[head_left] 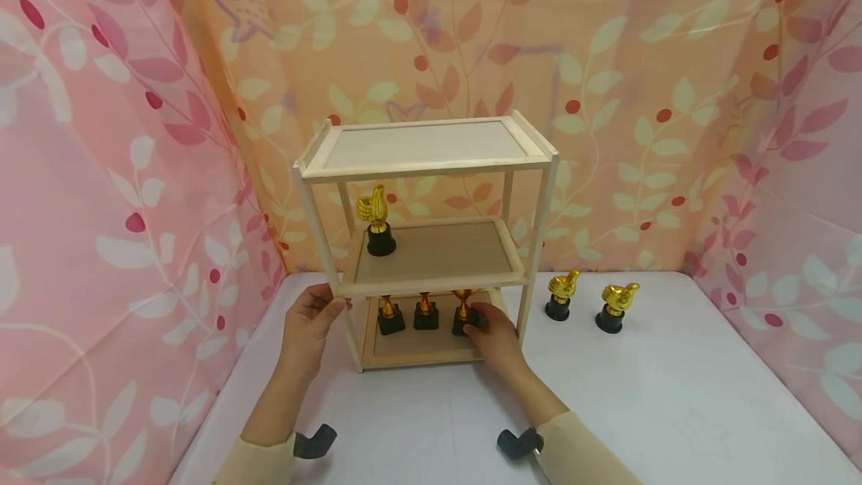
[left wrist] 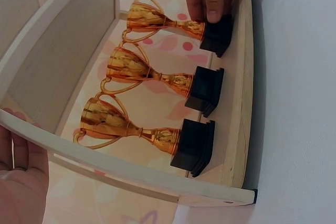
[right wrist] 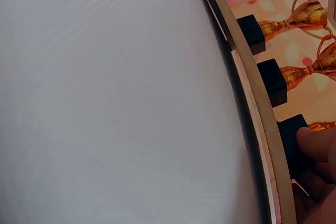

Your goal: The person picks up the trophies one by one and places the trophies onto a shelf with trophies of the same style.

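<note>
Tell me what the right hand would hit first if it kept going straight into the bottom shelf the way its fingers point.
The right hand already pinches the black base of the rightmost cup trophy, so it would push that first. Past it, the shelf rack looks open-backed, with curtain behind; depth unclear.

Small gold cup trophy (head_left: 464,311) w/ two handles on a black square base, upright on bottom shelf of wooden rack (head_left: 431,165), rightmost of 3 in a row near the front edge. Right hand (head_left: 497,335) pinches its base; left hand (head_left: 308,320) holds rack's front-left post.
</note>
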`<state>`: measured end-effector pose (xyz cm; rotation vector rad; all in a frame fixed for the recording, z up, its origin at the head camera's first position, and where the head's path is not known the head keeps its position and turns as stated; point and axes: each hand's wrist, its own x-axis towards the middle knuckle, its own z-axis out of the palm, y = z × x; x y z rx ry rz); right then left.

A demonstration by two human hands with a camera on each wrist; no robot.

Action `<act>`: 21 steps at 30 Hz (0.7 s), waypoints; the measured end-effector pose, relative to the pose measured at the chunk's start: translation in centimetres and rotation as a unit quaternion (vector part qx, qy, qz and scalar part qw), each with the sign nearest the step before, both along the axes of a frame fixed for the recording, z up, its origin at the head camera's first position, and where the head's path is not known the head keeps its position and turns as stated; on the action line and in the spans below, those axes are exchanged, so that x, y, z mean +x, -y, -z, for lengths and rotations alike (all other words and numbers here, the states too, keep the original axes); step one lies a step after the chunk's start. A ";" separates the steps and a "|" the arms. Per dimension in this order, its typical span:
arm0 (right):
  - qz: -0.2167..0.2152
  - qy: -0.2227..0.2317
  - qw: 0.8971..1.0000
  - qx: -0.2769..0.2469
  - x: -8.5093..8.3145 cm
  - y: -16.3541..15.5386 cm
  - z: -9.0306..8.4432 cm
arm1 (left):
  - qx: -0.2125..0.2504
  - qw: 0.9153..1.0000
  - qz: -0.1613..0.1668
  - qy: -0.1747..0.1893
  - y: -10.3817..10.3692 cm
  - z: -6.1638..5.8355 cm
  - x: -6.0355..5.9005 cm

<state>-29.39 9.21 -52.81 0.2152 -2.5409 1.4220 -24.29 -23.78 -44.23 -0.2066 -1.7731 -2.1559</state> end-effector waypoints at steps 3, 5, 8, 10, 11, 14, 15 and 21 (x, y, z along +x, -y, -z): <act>0.007 -0.005 1.000 0.009 -0.2 0.1 0.1 | 0.002 1.000 0.001 0.000 0.0 0.0 0.0; 0.011 -0.008 1.000 0.016 -0.4 0.1 0.0 | 0.003 1.000 0.001 0.001 -0.1 -0.1 0.0; 0.013 -0.019 0.999 0.026 -0.6 0.2 -0.1 | 0.005 1.000 0.002 0.000 -0.1 -0.2 0.1; 0.015 -0.020 0.999 0.028 -0.7 0.3 -0.2 | 0.006 1.000 0.002 -0.001 -0.1 -0.2 0.1; 0.017 -0.019 0.999 0.028 -0.7 0.3 -0.3 | 0.006 1.000 0.002 -0.001 -0.1 -0.2 0.1; 0.021 -0.014 0.999 0.026 -0.9 0.3 -0.3 | 0.004 1.000 0.001 0.000 -0.1 -0.2 0.1; 0.023 -0.013 0.999 0.026 -1.0 0.3 -0.3 | 0.004 1.000 0.001 0.000 -0.1 -0.2 0.1; 0.029 -0.004 0.999 0.025 -1.4 0.4 -0.3 | -0.002 1.000 0.000 0.002 -0.1 -0.2 0.1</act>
